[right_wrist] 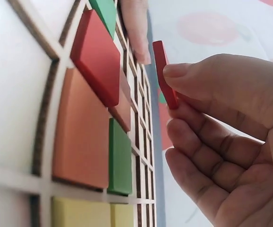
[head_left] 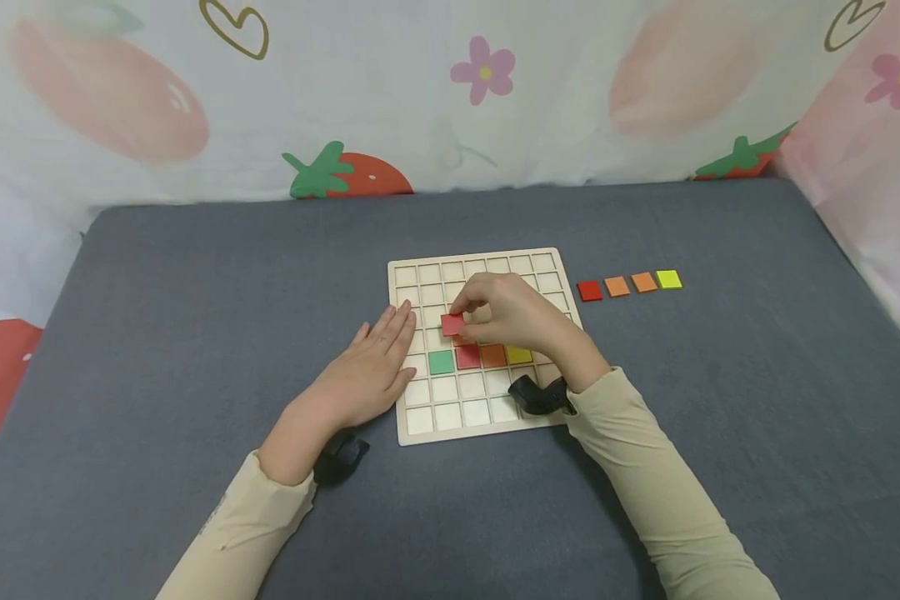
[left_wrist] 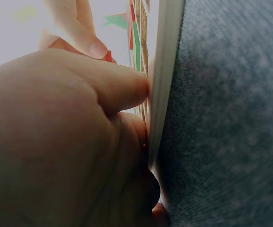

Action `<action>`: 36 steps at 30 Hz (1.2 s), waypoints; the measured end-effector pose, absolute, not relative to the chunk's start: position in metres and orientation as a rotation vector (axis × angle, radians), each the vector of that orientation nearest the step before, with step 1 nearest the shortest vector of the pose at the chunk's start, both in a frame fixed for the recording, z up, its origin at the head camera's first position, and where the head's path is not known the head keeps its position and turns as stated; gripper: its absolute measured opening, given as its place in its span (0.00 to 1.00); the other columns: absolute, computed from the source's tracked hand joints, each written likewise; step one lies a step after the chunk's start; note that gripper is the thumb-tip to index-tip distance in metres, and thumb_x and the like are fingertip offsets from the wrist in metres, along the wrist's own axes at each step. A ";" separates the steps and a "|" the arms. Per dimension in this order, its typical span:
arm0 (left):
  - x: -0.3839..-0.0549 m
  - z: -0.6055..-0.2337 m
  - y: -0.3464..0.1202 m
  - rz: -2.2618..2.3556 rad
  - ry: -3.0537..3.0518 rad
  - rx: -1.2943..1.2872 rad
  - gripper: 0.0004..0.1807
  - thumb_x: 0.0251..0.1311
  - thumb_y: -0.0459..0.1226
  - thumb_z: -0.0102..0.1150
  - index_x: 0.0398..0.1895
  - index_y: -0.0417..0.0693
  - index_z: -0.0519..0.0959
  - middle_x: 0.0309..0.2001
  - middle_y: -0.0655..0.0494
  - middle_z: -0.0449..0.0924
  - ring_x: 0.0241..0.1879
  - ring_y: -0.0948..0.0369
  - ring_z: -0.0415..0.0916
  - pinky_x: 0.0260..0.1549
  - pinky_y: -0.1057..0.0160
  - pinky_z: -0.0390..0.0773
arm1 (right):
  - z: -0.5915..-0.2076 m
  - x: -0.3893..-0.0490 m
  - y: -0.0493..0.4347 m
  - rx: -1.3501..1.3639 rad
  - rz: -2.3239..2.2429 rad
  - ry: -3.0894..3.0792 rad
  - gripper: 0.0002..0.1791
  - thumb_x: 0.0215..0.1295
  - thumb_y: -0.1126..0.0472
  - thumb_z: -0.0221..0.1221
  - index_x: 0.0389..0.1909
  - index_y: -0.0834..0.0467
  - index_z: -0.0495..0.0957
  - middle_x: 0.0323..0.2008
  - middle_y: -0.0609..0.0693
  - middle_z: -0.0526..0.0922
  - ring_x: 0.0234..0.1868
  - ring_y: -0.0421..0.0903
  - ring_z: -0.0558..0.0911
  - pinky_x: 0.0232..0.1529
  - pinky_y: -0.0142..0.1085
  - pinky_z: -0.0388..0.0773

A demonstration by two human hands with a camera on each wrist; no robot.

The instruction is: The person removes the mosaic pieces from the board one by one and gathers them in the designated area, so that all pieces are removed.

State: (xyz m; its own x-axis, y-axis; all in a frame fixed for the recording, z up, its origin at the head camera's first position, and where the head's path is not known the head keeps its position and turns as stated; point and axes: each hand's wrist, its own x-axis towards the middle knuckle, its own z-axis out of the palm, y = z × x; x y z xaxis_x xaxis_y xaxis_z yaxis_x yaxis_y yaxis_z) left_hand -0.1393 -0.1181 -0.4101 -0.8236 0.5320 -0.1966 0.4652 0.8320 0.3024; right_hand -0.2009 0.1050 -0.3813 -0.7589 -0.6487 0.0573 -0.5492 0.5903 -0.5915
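A pale wooden grid board (head_left: 408,437) lies on the dark grey tabletop. My left hand (head_left: 363,375) rests on its left edge with fingers extended. Over the grid, my right hand (head_left: 510,312) pinches a red square tile (right_wrist: 161,71) between thumb and fingers, raised off the board in the right wrist view. One row of the grid holds a green tile (head_left: 441,362), a red tile (head_left: 467,358), an orange tile (head_left: 492,356) and a yellow tile (head_left: 519,355). Behind them sit more tiles, including a green one (right_wrist: 120,158), mostly hidden by my right hand in the head view.
Right of the board, a loose row runs along the grey cloth (head_left: 720,417): a red tile (head_left: 589,291), two orange tiles (head_left: 617,287) and a yellow tile (head_left: 669,279). A patterned curtain (head_left: 390,92) hangs behind the table's far edge.
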 end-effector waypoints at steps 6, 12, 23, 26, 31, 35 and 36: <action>-0.139 -0.411 -0.118 0.351 2.743 0.760 0.37 0.71 0.44 0.41 0.74 0.36 0.41 0.75 0.46 0.32 0.73 0.52 0.30 0.68 0.47 0.43 | -0.383 -0.198 0.110 -1.057 -0.877 2.654 0.10 0.53 0.61 0.67 0.37 0.59 0.84 0.36 0.47 0.82 0.40 0.44 0.81 0.45 0.37 0.76; -0.139 -0.410 -0.118 0.358 2.742 0.763 0.37 0.71 0.44 0.41 0.74 0.37 0.40 0.75 0.46 0.32 0.73 0.53 0.30 0.68 0.47 0.42 | -0.385 -0.197 0.119 -1.082 -0.864 2.673 0.09 0.55 0.60 0.67 0.37 0.59 0.84 0.36 0.46 0.82 0.39 0.44 0.80 0.44 0.37 0.76; -0.139 -0.410 -0.118 0.355 2.742 0.767 0.37 0.71 0.44 0.40 0.74 0.36 0.40 0.75 0.45 0.31 0.73 0.52 0.29 0.68 0.47 0.42 | -0.380 -0.190 0.136 -1.086 -0.920 2.655 0.08 0.54 0.63 0.67 0.37 0.57 0.84 0.37 0.45 0.82 0.41 0.44 0.80 0.44 0.39 0.76; -0.139 -0.409 -0.119 0.354 2.737 0.769 0.37 0.71 0.44 0.40 0.74 0.36 0.39 0.75 0.45 0.31 0.73 0.53 0.29 0.68 0.47 0.42 | -0.380 -0.188 0.141 -1.096 -0.927 2.660 0.08 0.53 0.64 0.67 0.36 0.57 0.84 0.37 0.45 0.82 0.40 0.44 0.79 0.42 0.39 0.75; -0.139 -0.408 -0.119 0.367 2.738 0.773 0.36 0.71 0.43 0.41 0.73 0.36 0.40 0.75 0.45 0.31 0.73 0.52 0.30 0.68 0.47 0.42 | -0.382 -0.186 0.151 -1.111 -0.932 2.676 0.10 0.52 0.67 0.66 0.37 0.58 0.84 0.37 0.45 0.82 0.40 0.44 0.78 0.43 0.41 0.74; -0.138 -0.408 -0.119 0.369 2.739 0.767 0.36 0.71 0.43 0.41 0.73 0.36 0.40 0.75 0.45 0.32 0.73 0.52 0.30 0.68 0.47 0.42 | -0.383 -0.186 0.157 -1.100 -0.945 2.680 0.10 0.52 0.67 0.67 0.37 0.58 0.84 0.38 0.46 0.83 0.41 0.44 0.79 0.43 0.41 0.75; -0.138 -0.408 -0.119 0.366 2.738 0.761 0.36 0.71 0.43 0.41 0.73 0.36 0.40 0.75 0.45 0.31 0.73 0.52 0.30 0.68 0.47 0.42 | -0.383 -0.185 0.158 -1.102 -0.950 2.679 0.10 0.52 0.67 0.67 0.37 0.58 0.84 0.38 0.46 0.83 0.41 0.43 0.79 0.43 0.41 0.75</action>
